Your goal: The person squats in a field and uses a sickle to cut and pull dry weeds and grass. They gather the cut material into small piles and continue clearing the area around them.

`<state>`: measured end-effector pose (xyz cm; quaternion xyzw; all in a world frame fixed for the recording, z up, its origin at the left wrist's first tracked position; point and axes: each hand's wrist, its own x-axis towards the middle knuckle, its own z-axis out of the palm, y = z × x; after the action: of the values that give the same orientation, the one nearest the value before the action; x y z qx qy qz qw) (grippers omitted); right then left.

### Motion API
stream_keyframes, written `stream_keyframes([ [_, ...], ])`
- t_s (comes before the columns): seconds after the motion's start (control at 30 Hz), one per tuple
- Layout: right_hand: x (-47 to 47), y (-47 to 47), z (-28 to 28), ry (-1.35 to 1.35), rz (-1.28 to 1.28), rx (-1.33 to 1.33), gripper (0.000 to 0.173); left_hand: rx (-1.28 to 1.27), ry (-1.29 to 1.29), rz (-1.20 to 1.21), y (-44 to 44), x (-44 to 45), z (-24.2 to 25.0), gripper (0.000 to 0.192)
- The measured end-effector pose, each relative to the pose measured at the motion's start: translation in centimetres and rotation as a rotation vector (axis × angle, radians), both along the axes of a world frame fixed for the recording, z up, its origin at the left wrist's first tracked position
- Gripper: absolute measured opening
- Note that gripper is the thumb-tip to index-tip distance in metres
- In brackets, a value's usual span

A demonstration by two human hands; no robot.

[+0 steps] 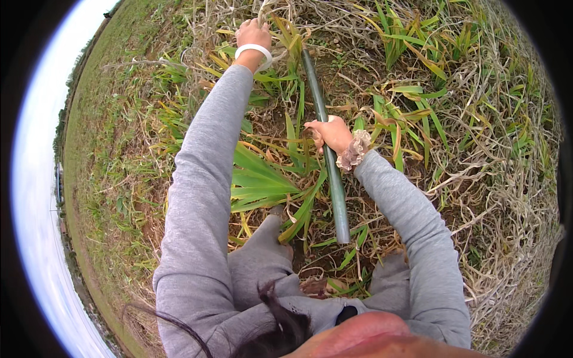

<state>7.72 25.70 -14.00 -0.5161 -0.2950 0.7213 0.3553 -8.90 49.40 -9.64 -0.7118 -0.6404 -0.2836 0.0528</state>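
Observation:
Ahead of me, my left hand [253, 36] is closed around a bunch of dry, straw-coloured stalks [267, 10]. A white bangle [254, 47] circles that wrist. My right hand [332, 133], with a ruffled beige scrunchie [354, 151] at the wrist, grips a long dark green metal pole [336, 192]. The pole slants away from me, its near end in the air above the ground. Yellowing leaves [293, 44] hide its far end, so I cannot tell what is fixed there.
A fan of broad green leaves [264, 179] grows between my arms. More leafy plants [409, 112] stand to the right, amid matted dry stems [488, 188]. My grey-clad leg [264, 246] is just below the leaf fan. Mown-looking grass [85, 147] stretches off at the left.

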Motion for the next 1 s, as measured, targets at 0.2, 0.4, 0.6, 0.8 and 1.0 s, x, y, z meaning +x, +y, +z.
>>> stream_keyframes([
  [0.2,0.0,-3.3,-0.4,-0.031,0.075,0.003,0.017,-0.543,-0.338,0.081,1.1,-0.8,-6.0,0.044],
  [0.4,1.0,-5.9,-0.5,-0.107,0.153,0.028,0.018,-0.315,-0.295,0.09,0.8,-4.8,-8.0,0.039],
  [0.6,0.3,-8.5,-1.1,-0.148,0.146,-0.002,0.017,-0.68,-0.407,0.167,1.2,-3.3,-4.3,0.075],
  [0.8,-0.7,-9.8,-2.1,-0.15,0.098,0.006,0.015,-1.002,-0.121,-0.034,0.3,2.2,-4.6,0.079],
  [1.0,-0.6,-11.4,-2.4,-0.136,0.131,-0.059,0.015,-0.846,-0.175,0.109,3.2,1.0,-10.1,0.049],
])
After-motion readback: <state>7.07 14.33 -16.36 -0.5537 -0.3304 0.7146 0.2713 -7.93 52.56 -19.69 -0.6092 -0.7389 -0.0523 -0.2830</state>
